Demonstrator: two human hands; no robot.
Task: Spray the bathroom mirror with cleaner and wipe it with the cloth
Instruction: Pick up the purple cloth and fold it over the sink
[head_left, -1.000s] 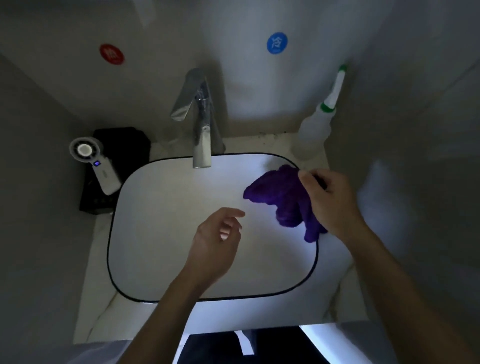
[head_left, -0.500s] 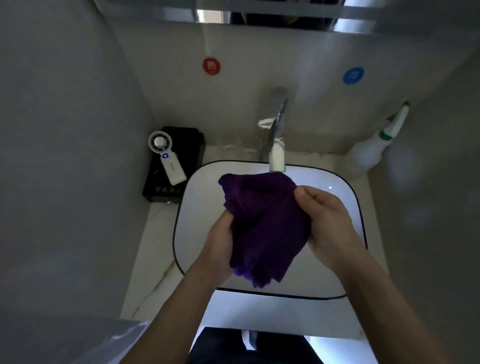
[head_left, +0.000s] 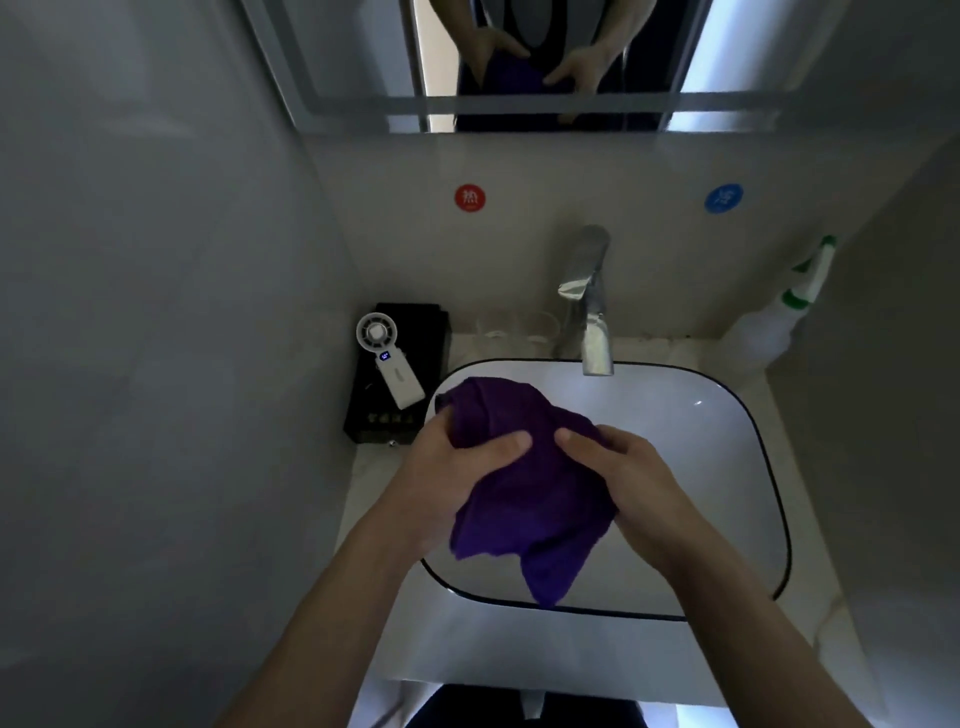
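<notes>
A purple cloth (head_left: 530, 499) hangs bunched over the white sink (head_left: 727, 467). My left hand (head_left: 457, 467) grips its left side with the thumb across the front. On the cloth's right side my right hand (head_left: 628, 483) holds it, fingers curled round the fabric. The mirror (head_left: 519, 57) runs along the top of the view and reflects both hands and the cloth. A translucent spray bottle (head_left: 769, 332) with a green and white nozzle stands in the far right corner of the counter, apart from both hands.
A chrome faucet (head_left: 587, 306) rises behind the sink. A white handheld fan (head_left: 387, 358) lies on a black box (head_left: 410, 374) at the left. Clear glasses (head_left: 514, 327) stand behind the sink. Grey walls close in on both sides.
My left hand has joined the right on the cloth, and both brought it from the sink's right side to the left middle. The view has tilted up, showing the mirror.
</notes>
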